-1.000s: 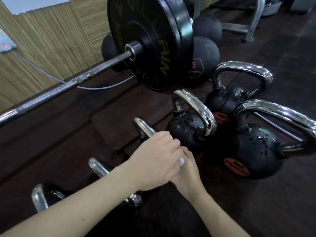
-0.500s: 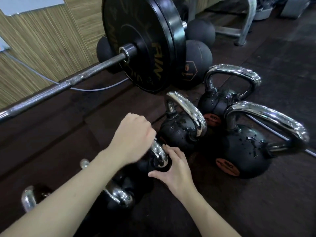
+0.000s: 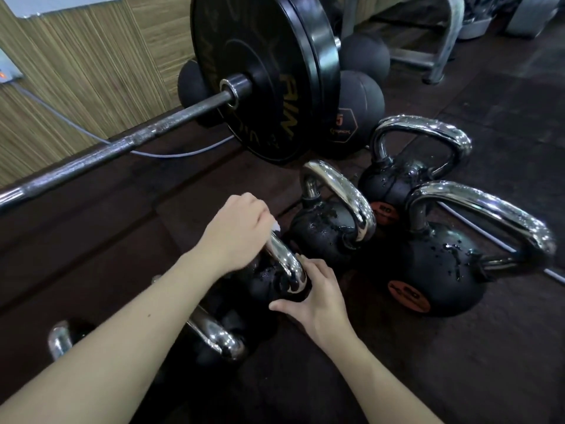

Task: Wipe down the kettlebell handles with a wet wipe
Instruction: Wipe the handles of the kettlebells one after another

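Note:
Several black kettlebells with chrome handles stand on the dark floor. My left hand (image 3: 237, 232) is closed over the top of one chrome handle (image 3: 286, 264), with a bit of white wet wipe (image 3: 276, 225) showing at its fingertips. My right hand (image 3: 318, 296) rests flat against the black body of that same kettlebell (image 3: 269, 284), fingers apart. Three more kettlebells stand to the right: a middle one (image 3: 327, 234), a far one (image 3: 397, 179) and a large near one (image 3: 443, 270). Two more handles (image 3: 214, 332) (image 3: 59, 338) lie under my left forearm.
A barbell (image 3: 122, 148) with a big black plate (image 3: 263, 78) lies across the floor behind the kettlebells. Black medicine balls (image 3: 357, 111) sit behind the plate. A grey cable (image 3: 171, 153) runs along the wooden wall. A metal rack leg (image 3: 440, 56) stands at back right.
My left hand has slid from the near end of the handle up to its top with the wipe. My right hand has moved from beneath the left hand onto the kettlebell body.

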A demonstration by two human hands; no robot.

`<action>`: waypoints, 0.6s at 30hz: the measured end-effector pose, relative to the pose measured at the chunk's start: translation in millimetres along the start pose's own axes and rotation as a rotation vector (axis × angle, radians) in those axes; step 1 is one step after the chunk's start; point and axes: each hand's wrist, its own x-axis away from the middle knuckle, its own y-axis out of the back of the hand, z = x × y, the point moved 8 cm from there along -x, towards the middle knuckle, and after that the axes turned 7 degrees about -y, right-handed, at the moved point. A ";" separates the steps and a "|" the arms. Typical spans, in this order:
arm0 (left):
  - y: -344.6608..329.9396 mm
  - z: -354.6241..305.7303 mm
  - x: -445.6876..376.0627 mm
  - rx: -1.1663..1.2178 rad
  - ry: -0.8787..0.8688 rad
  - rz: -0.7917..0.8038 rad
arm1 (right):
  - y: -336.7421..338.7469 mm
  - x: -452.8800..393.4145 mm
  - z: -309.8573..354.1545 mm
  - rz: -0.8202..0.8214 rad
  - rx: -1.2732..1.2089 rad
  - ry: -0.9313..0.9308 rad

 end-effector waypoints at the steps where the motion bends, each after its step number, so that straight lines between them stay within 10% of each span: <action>1: 3.0 7.0 -2.1 -0.062 0.065 -0.032 | 0.1 -0.1 0.2 0.003 -0.001 -0.002; 11: -14.0 -107.2 64.0 -0.159 -0.384 0.084 | 1.7 3.9 4.9 -0.019 0.009 0.039; 18: -5.6 -34.7 23.8 -0.220 -0.213 -0.074 | 2.8 -0.6 5.8 0.011 0.040 -0.024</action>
